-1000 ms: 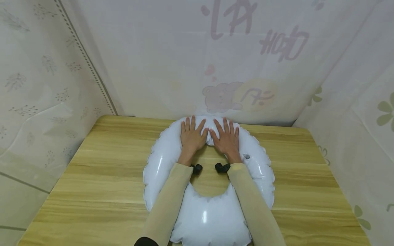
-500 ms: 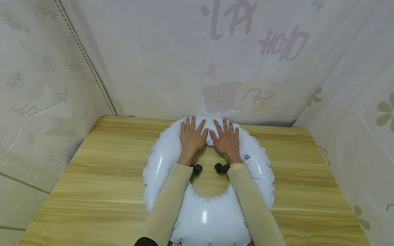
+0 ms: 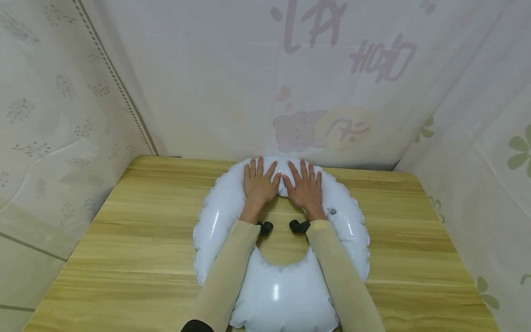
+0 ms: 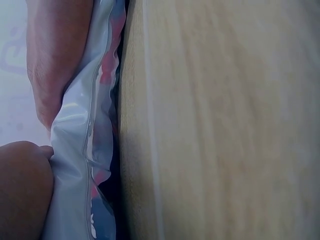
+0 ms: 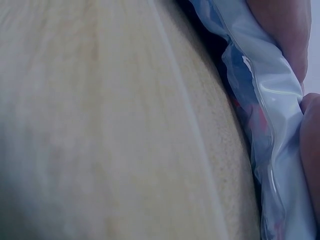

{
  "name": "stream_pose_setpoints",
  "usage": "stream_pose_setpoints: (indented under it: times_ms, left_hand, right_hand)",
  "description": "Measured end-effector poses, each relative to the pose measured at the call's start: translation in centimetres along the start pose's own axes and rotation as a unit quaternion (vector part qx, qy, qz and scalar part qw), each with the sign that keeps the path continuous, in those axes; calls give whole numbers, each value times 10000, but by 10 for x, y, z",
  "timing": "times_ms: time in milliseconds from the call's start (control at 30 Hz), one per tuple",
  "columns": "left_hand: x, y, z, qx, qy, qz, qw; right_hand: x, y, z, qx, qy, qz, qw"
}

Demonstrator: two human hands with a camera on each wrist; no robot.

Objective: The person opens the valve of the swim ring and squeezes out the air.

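Observation:
A white inflated swim ring [image 3: 284, 295] lies flat on the wooden table, its seams puckered. On its far section, left of the middle, my left hand [image 3: 260, 186] rests palm down with fingers spread. My right hand [image 3: 306, 189] lies the same way just right of the middle, the two thumbs almost meeting. A small clear valve [image 3: 332, 211] shows on the ring's right side. In the left wrist view the ring's inner wall [image 4: 75, 130] has a clear underside with red and blue patches. The right wrist view shows the same wall [image 5: 280, 95] under both hands.
The wooden table [image 3: 141, 240] extends to both sides of the ring. A printed curtain [image 3: 215, 92] stands right behind the table's far edge, with more printed cloth at left and right. Black wrist camera mounts [image 3: 299, 226] jut into the ring's hole.

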State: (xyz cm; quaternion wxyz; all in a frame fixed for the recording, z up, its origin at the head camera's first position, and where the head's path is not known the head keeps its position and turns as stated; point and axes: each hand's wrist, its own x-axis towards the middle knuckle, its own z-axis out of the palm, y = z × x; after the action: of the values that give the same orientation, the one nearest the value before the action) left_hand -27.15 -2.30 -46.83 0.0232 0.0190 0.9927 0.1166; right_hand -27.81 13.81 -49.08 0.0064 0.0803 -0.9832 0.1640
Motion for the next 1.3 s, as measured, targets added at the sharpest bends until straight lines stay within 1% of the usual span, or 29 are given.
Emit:
stream_pose_setpoints:
  times_ms: [267,667,1033,1300]
  left_hand:
    - [-1,1,-1,64,83,14,9999]
    - [-2,4,-3,198,3,-19,9998]
    - [-2,4,-3,178,-45,-49,9998]
    - [-1,4,-1,255,-70,-63,9996]
  right_hand:
    - [1,1,1,-78,-10,15,10000]
    - [0,2,3,-65,119,-46,9999]
    - [-2,-1,3,-41,99,-6,9999]
    - [-1,0,4,-168,52,-19,9998]
